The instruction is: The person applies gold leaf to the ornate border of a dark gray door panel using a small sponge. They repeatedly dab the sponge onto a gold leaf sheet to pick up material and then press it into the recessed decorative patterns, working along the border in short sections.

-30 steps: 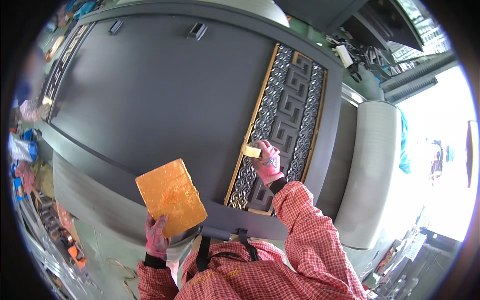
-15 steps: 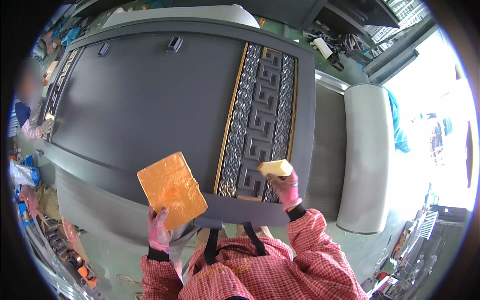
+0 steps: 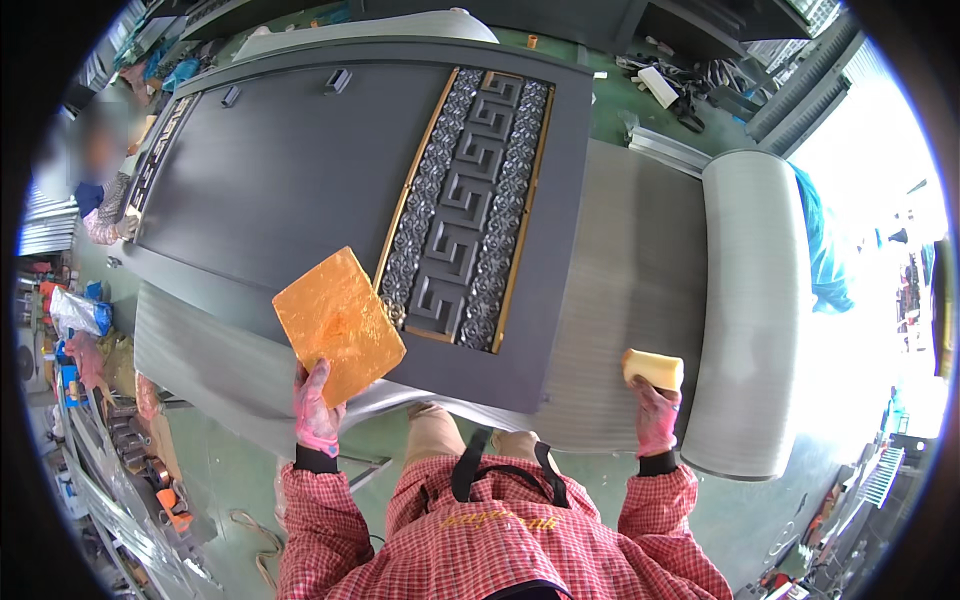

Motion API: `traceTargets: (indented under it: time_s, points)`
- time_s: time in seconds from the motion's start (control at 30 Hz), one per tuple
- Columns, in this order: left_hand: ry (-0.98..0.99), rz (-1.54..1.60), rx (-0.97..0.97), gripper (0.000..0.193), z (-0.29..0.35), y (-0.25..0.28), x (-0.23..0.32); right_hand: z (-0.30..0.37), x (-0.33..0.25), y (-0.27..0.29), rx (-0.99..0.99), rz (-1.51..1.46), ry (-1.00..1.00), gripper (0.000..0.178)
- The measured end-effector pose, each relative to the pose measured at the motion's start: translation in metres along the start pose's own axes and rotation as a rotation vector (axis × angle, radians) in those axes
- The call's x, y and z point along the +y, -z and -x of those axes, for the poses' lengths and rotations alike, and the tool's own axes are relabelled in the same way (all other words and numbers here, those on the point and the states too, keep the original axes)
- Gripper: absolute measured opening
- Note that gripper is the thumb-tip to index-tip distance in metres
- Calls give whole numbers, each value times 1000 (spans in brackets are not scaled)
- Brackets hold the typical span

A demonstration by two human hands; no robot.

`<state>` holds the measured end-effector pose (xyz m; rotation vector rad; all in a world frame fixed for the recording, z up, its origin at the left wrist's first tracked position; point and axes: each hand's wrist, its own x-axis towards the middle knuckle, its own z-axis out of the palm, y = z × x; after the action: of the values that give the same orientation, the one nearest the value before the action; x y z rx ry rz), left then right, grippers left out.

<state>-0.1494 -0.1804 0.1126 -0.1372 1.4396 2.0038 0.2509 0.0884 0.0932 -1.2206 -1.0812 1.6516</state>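
Taking 12 as straight ahead and 6 as your own body, your left hand (image 3: 318,415) is at 8 o'clock, pinching the near corner of a flat gold-coated board (image 3: 340,325), with the thumb on its upper face and the rest of the board reaching out from your grip toward 12 and 1. Your right hand (image 3: 656,420) is at 4 o'clock, its fingers closed around a pale yellow sponge (image 3: 655,370) that sits directly at its 12, darker at the end pointing to 9; sponge and board are well apart. Under the sponge in your view runs grey sheeting (image 3: 625,290), though you can't tell whether the two touch. Just past the board, and partly hidden by it, the big dark grey panel (image 3: 290,170) stretches from about 6 round to 10 and 12. Its ornamental strip (image 3: 465,210), with a key pattern between two scrolled bands and gold edging, lies at 12, the near end close to the board's right-hand corner. At 3, beyond the sponge, stands a thick pale roll (image 3: 755,310), with blue sheeting (image 3: 822,240) behind it. Farther off, between 9 and 10, a co-worker's hand (image 3: 127,225) is at the near end of a second ornamental strip (image 3: 163,155).
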Motion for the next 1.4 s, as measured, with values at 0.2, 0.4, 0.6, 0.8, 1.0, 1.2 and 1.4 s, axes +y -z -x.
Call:
traceTargets:
  time_s: [0.2,0.4,0.6,0.8,1.0,1.2,1.4]
  points:
    - [2,-83,-69,47,30,-45,-9,22,-16,76,124,-81,-27,35]
    - [-35,-128,-110,48,12,-48,-24,37,-25,82,134,-121,-1,34]
    - [18,-70,-150,50,33,-75,-20,13,-46,80,95,-58,-36,30]
    - [65,6,-177,49,39,-96,-44,-29,-59,82,3,-21,-11,27]
    - [22,45,-129,51,44,-141,-86,-103,-76,110,-53,-77,-98,32]
    - [-86,99,27,47,83,-220,-128,-239,-90,125,-325,-7,-93,31]
    - [-87,151,199,48,120,-314,-189,-326,-164,90,-685,321,66,28]
